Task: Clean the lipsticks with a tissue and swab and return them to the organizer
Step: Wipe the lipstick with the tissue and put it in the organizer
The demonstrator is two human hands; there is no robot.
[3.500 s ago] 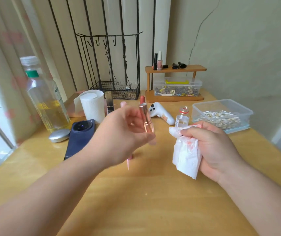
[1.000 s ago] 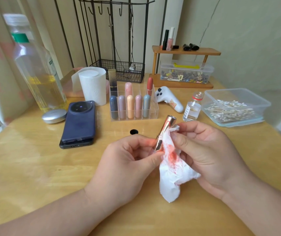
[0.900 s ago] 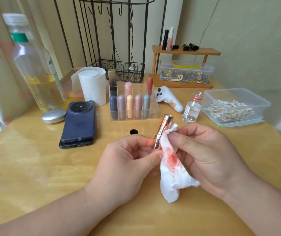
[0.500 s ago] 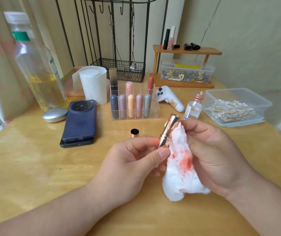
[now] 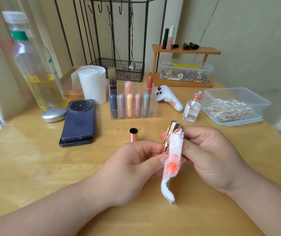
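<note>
Your left hand point(image 5: 136, 161) pinches the lipstick point(image 5: 173, 131) low down, steadying it so your right hand point(image 5: 209, 154) can press the stained tissue point(image 5: 172, 166) against it; the cap point(image 5: 133, 134) stands mid-tabletop point(image 5: 34, 167).

Tall plastic bottle point(image 5: 37, 65) stands far left, silver compact point(image 5: 54, 114) beside a dark blue phone point(image 5: 80, 119), white controller point(image 5: 167, 97) lying further right.

1. We are cataloguing one left hand point(image 5: 131, 169), bare, with its left forearm point(image 5: 59, 210) showing uncovered to the frame edge.
2. We are cataloguing one right hand point(image 5: 211, 155), bare, with its right forearm point(image 5: 264, 201) showing uncovered likewise.
</note>
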